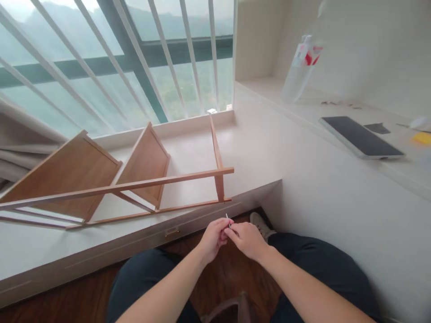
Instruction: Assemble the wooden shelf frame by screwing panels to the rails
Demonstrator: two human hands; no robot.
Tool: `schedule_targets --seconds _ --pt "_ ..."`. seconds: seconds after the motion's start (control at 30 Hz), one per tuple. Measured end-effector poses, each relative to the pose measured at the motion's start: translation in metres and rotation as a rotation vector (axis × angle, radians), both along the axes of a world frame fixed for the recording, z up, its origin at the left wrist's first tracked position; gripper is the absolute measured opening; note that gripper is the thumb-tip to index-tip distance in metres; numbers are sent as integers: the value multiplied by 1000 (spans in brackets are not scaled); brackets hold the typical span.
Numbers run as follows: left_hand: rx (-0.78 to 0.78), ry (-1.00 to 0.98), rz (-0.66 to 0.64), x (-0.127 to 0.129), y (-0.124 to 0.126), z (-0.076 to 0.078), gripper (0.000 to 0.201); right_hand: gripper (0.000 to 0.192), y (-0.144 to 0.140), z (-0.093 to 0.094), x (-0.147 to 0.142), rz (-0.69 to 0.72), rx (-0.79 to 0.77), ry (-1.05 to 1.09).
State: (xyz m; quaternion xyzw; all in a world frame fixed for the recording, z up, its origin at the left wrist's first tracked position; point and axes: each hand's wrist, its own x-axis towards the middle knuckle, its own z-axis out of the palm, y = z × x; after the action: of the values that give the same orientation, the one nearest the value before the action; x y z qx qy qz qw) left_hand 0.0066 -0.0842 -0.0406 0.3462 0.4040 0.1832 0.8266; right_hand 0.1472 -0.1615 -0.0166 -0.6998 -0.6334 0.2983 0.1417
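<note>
My left hand (215,235) and my right hand (245,237) meet in front of me, over the gap between my knees. Their fingertips pinch together around a thin, light-coloured rod (227,216) that sticks up from between them. Its lower part is hidden by the fingers, so its exact kind does not show. Just beyond the hands, a wooden shelf frame (175,178) lies on its side along the white window ledge (188,154), with slanted panels between its long rails. Neither hand touches the frame.
To the right, a white counter (269,92) carries a clear bottle with a red label (301,69), a dark-screened tablet (362,134) and small scraps. A curtain (27,139) hangs at the left by the barred window (175,58). Below is dark wooden flooring (232,273).
</note>
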Motion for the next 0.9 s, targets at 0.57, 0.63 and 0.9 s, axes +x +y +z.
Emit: schedule_targets --seconds 0.57,0.63,0.9 --pt "-138 -58 170 25 23 -13 39 46 33 -30 10 -64 74 -8" --pt "-145 -56 183 25 24 -13 40 45 34 -30 9 -68 75 -23" --pt "-138 -33 200 24 27 -16 41 43 35 -39 4 -87 87 -31"
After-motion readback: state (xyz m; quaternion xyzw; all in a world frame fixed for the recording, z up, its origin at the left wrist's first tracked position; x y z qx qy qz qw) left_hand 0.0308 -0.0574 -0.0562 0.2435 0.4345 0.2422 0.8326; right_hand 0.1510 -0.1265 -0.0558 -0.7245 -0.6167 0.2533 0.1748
